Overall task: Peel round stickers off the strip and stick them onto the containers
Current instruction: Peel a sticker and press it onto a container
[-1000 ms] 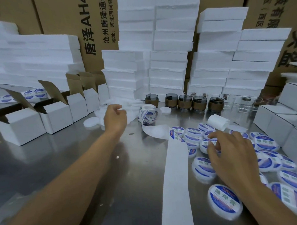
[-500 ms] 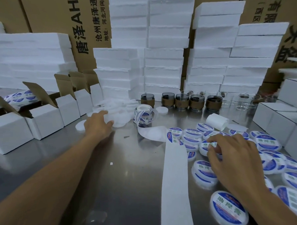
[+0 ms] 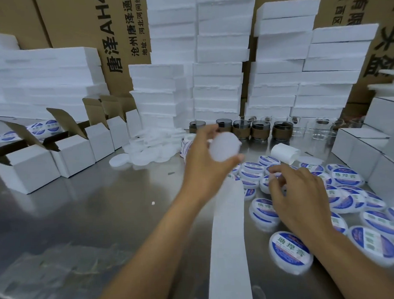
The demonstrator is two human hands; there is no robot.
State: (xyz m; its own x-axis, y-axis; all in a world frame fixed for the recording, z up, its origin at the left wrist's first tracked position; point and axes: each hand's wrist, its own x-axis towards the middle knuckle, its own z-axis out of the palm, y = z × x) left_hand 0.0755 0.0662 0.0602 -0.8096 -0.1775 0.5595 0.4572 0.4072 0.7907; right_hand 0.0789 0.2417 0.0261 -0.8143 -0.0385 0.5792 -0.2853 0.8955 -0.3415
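My left hand (image 3: 205, 162) holds a plain white round container (image 3: 224, 149) above the table, fingers curled round its edge. A white backing strip (image 3: 229, 238) runs from the sticker roll (image 3: 187, 145), half hidden behind that hand, down to the near edge. My right hand (image 3: 299, 199) hovers low over the strip's right side with its fingertips pinched together near a labelled container (image 3: 266, 182); whether they hold a sticker is hidden. Several containers with blue-and-white stickers (image 3: 290, 251) lie at the right.
A heap of unlabelled white containers (image 3: 146, 153) lies at mid-table. Open white cartons (image 3: 76, 152) line the left, closed ones (image 3: 361, 151) the right. Brown-sleeved glass cups (image 3: 260, 129) and tall foam stacks (image 3: 218, 80) stand behind. A rolled-up strip (image 3: 284, 153) lies nearby.
My left hand left the heap of plain containers and swung right and up with one white container in it. My right hand stayed over the labelled containers.
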